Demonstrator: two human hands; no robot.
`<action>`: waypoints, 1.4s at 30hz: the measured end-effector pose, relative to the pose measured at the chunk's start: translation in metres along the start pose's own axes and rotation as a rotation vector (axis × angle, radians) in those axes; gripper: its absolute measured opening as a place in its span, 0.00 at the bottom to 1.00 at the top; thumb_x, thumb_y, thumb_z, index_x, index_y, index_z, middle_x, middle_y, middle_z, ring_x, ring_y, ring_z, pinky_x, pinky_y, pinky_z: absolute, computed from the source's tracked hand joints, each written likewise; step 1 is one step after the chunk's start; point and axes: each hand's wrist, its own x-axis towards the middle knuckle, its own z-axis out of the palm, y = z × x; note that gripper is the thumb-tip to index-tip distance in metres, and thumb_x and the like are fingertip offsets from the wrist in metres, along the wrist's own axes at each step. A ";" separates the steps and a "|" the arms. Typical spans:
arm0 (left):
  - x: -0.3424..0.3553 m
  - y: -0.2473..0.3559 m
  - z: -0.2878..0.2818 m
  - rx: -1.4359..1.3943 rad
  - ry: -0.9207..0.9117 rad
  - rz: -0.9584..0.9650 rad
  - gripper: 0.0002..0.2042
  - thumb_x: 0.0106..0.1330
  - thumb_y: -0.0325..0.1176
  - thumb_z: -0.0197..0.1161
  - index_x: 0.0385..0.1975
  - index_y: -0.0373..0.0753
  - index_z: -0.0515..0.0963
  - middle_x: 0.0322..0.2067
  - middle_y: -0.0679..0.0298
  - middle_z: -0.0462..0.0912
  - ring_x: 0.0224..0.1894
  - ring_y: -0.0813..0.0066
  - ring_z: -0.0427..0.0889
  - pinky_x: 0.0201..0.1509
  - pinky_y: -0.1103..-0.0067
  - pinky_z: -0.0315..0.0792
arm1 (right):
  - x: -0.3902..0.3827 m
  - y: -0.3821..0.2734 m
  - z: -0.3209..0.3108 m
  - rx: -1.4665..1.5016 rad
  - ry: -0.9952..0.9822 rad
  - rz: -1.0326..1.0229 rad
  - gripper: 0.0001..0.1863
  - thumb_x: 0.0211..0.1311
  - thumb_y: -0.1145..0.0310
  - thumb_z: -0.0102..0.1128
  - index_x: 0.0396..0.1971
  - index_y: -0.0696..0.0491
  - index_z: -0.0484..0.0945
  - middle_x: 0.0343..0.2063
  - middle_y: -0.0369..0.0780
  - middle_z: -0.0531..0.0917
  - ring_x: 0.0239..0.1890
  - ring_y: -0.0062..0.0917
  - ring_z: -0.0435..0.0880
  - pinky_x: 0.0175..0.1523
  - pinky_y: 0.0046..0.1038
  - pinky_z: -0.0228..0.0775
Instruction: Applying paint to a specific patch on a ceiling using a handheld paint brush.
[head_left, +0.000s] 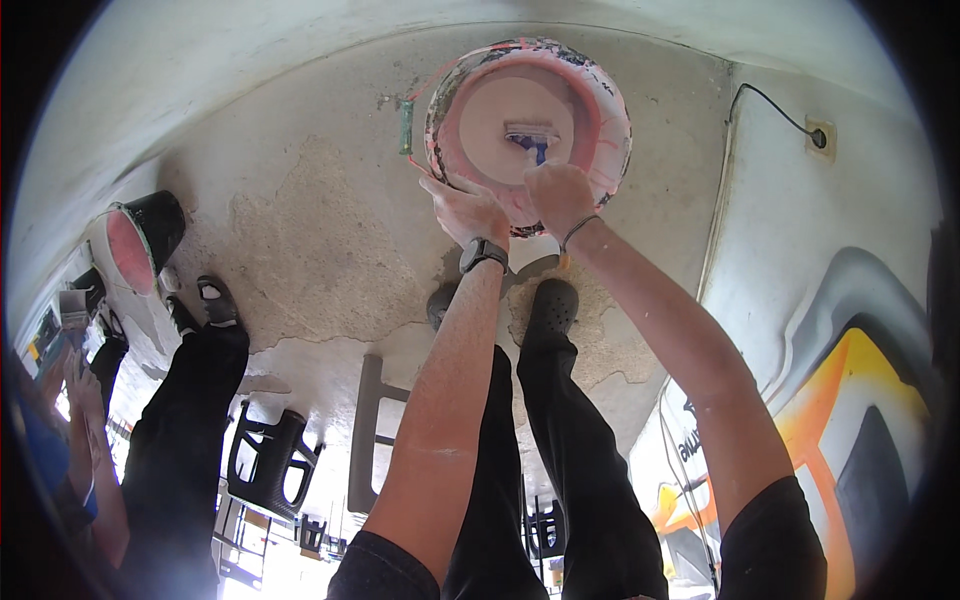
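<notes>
A large round bucket (617, 130), its pale rim splashed with pink and black, holds a pinkish liquid (490, 115). My right hand (560, 195) is closed round the blue handle of a wide flat brush (533, 135). The brush head is over the middle of the liquid; I cannot tell how deep its bristles dip. On the near left rim, my left hand (468, 212) grips the bucket, its fingertips partly hidden. A wire handle with a green grip (406, 127) hangs out along the bucket's left side.
Another person (190, 400) stands at the left, a hand round a wide brush (73, 309). Near their feet is a black bucket (160, 225) with pink contents. A black chair (270, 455) stands behind. The painted wall (850, 400) at the right has a socket (819, 138) with a plugged cable.
</notes>
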 end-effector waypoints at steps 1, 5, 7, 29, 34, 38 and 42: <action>0.000 0.000 0.000 -0.017 0.007 0.028 0.22 0.71 0.32 0.47 0.59 0.24 0.58 0.39 0.30 0.78 0.42 0.32 0.78 0.43 0.49 0.70 | 0.001 -0.003 -0.002 0.065 -0.021 0.018 0.20 0.61 0.69 0.56 0.52 0.57 0.78 0.26 0.40 0.85 0.31 0.30 0.88 0.31 0.30 0.81; -0.002 0.000 0.001 -0.023 -0.004 0.001 0.19 0.72 0.32 0.46 0.58 0.26 0.60 0.43 0.34 0.78 0.46 0.35 0.78 0.47 0.52 0.71 | 0.002 -0.020 -0.024 0.254 -0.149 0.103 0.12 0.61 0.67 0.55 0.42 0.56 0.80 0.30 0.45 0.86 0.36 0.34 0.88 0.36 0.33 0.82; 0.001 -0.001 -0.001 0.015 -0.044 -0.038 0.19 0.72 0.32 0.46 0.57 0.26 0.60 0.42 0.33 0.78 0.45 0.35 0.78 0.46 0.52 0.71 | 0.002 -0.028 -0.017 0.300 -0.131 0.112 0.11 0.62 0.66 0.55 0.39 0.56 0.80 0.30 0.48 0.86 0.37 0.37 0.88 0.39 0.35 0.81; -0.002 0.002 -0.001 -0.095 -0.020 -0.002 0.17 0.72 0.32 0.45 0.55 0.27 0.62 0.40 0.34 0.79 0.44 0.35 0.79 0.45 0.53 0.71 | 0.056 0.067 -0.019 1.374 -0.496 0.313 0.14 0.67 0.68 0.58 0.48 0.59 0.80 0.18 0.31 0.73 0.15 0.18 0.66 0.20 0.26 0.56; -0.001 0.000 -0.005 -0.096 -0.015 0.004 0.16 0.73 0.32 0.45 0.53 0.28 0.63 0.39 0.34 0.79 0.43 0.35 0.79 0.45 0.53 0.72 | 0.035 0.079 -0.005 1.630 -0.543 0.407 0.12 0.70 0.66 0.58 0.46 0.57 0.79 0.15 0.25 0.61 0.11 0.11 0.55 0.16 0.22 0.40; -0.002 0.005 -0.010 -0.084 -0.070 -0.019 0.15 0.73 0.32 0.45 0.53 0.28 0.62 0.38 0.35 0.80 0.42 0.34 0.80 0.44 0.52 0.72 | 0.028 0.086 -0.009 1.607 -0.482 0.457 0.12 0.69 0.66 0.58 0.45 0.57 0.79 0.17 0.27 0.68 0.13 0.13 0.61 0.17 0.23 0.50; -0.002 0.004 -0.015 -0.066 -0.093 -0.002 0.16 0.73 0.34 0.45 0.53 0.28 0.62 0.37 0.35 0.80 0.41 0.35 0.80 0.44 0.52 0.72 | 0.011 0.072 -0.017 1.259 -0.097 0.265 0.12 0.67 0.68 0.58 0.46 0.59 0.80 0.21 0.32 0.76 0.16 0.15 0.68 0.22 0.24 0.62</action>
